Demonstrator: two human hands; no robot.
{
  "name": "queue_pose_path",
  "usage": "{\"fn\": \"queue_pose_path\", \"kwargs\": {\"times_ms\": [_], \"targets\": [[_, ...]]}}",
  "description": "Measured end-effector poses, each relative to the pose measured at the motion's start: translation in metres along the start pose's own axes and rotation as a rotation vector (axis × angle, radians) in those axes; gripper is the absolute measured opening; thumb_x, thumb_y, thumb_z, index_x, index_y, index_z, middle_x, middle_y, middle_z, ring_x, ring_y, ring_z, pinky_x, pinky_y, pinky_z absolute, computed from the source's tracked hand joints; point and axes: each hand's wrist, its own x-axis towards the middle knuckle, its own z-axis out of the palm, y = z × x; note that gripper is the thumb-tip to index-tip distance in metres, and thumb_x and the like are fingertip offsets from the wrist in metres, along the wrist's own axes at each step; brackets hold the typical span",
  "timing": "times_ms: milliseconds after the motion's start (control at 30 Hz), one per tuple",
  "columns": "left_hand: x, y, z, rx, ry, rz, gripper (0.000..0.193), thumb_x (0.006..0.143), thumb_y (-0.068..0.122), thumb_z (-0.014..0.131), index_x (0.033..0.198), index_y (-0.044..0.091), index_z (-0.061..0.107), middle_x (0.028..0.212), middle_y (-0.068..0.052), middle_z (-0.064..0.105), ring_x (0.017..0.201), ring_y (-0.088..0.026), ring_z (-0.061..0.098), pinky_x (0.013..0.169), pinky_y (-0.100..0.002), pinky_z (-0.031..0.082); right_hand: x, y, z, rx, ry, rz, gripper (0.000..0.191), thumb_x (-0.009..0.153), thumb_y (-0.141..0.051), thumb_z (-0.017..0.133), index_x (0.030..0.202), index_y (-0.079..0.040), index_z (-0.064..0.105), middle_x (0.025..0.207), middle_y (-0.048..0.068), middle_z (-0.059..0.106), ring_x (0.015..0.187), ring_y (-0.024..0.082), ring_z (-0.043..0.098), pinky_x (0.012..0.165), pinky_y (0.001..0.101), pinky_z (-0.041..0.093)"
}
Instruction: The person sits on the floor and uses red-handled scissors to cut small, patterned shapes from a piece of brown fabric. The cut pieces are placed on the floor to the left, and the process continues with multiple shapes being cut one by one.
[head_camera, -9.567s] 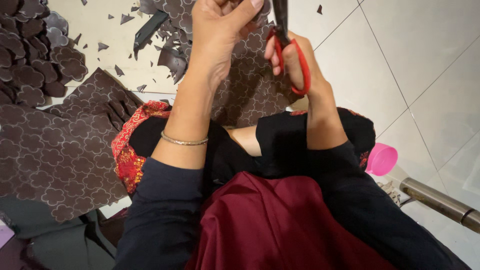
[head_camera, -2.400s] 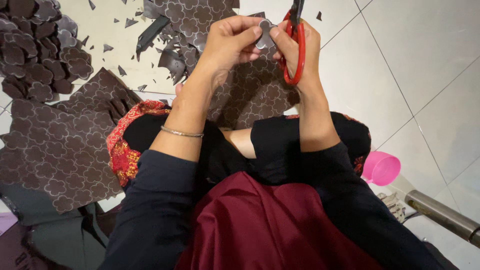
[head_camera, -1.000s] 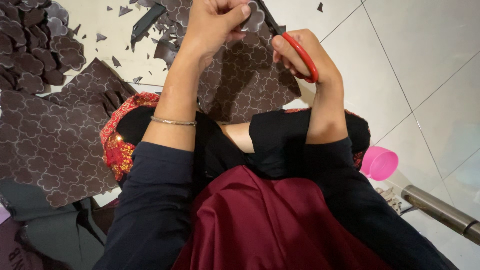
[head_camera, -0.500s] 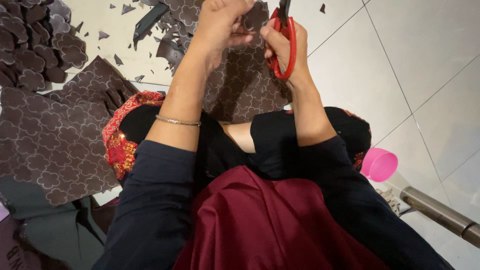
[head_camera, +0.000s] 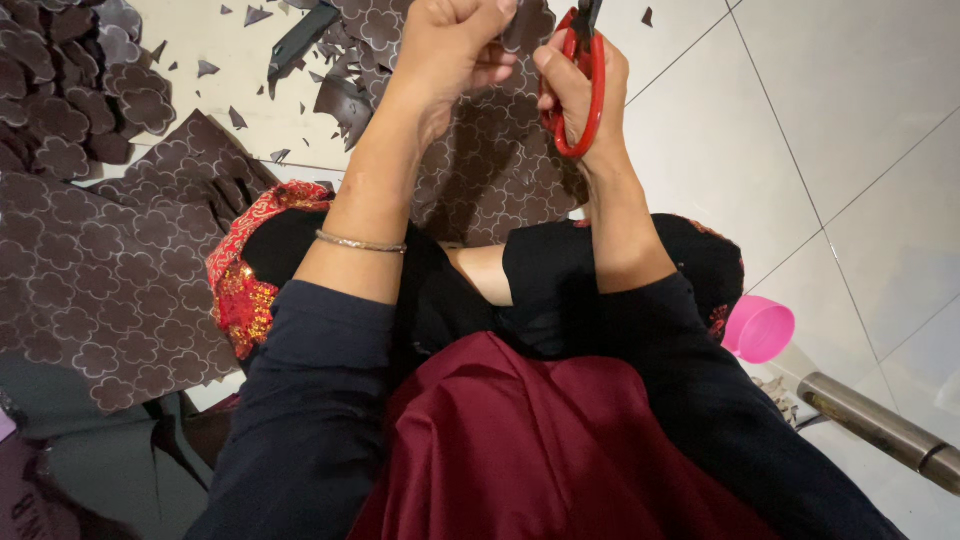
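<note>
My right hand (head_camera: 580, 85) grips red scissors (head_camera: 585, 90), now upright at 12; left hand (head_camera: 450, 50) stays pinching brown piece (head_camera: 515, 25).

Two hands — the left hand (head_camera: 450, 50) and the right hand (head_camera: 575, 85). One pair of red-handled scissors (head_camera: 580, 90), gripped in the right hand. One thin bracelet (head_camera: 360, 242), below the left hand on its wrist. Two large sheets of brown flower-patterned fabric — one (head_camera: 490, 170) beneath both hands, one (head_camera: 110, 280) well left of the left hand. One pink cup (head_camera: 758, 328) and one metal pipe (head_camera: 880, 430), below the right hand. Cut flower shapes (head_camera: 70, 100), far left: too many to count.
</note>
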Motion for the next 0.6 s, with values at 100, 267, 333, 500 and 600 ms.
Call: {"fn": "queue_pose_path", "kwargs": {"times_ms": [100,267,333,500,600], "targets": [[0.0,0.0,0.0,0.016,0.031,-0.064,0.023,0.097,0.026,0.07,0.084,0.007,0.074,0.08,-0.002,0.074,0.07,-0.011,0.072,0.064,-0.026,0.063,-0.001,0.001,0.0,0.03,-0.001,0.009,0.012,0.099,-0.012,0.07,0.097,-0.003,0.063,0.073,0.001,0.061,0.059,0.008,0.056,0.056,0.0244,0.049],[0.003,-0.001,-0.003,-0.011,0.04,-0.106,0.033,0.097,0.038,0.061,0.091,0.007,0.071,0.081,-0.004,0.074,0.071,-0.013,0.073,0.066,-0.029,0.065,-0.001,0.002,-0.001,0.062,-0.005,0.023,0.012,0.099,-0.012,0.07,0.097,-0.003,0.063,0.073,0.002,0.06,0.058,0.009,0.055,0.056,0.0243,0.048],[0.003,-0.003,-0.004,0.002,0.03,-0.106,0.038,0.096,0.042,0.059,0.091,0.006,0.07,0.083,-0.004,0.074,0.072,-0.014,0.073,0.067,-0.03,0.066,0.0,0.003,-0.001,0.034,-0.014,0.007,0.013,0.1,-0.012,0.07,0.097,-0.002,0.063,0.073,0.002,0.061,0.058,0.009,0.055,0.056,0.0244,0.049],[0.005,-0.009,-0.007,0.026,0.009,-0.1,0.036,0.095,0.041,0.061,0.091,0.006,0.066,0.082,-0.005,0.068,0.075,-0.016,0.073,0.07,-0.031,0.065,0.0,0.005,-0.001,0.038,-0.01,0.005,0.014,0.101,-0.014,0.071,0.097,-0.003,0.063,0.074,0.002,0.06,0.059,0.008,0.055,0.056,0.0239,0.048],[0.006,-0.012,-0.009,0.004,0.027,-0.109,0.03,0.093,0.036,0.061,0.09,0.007,0.065,0.08,-0.003,0.068,0.075,-0.016,0.074,0.07,-0.031,0.066,0.0,0.006,-0.001,0.025,-0.004,-0.008,0.015,0.1,-0.016,0.071,0.097,-0.004,0.063,0.074,0.001,0.06,0.059,0.008,0.056,0.055,0.0237,0.049]]}}
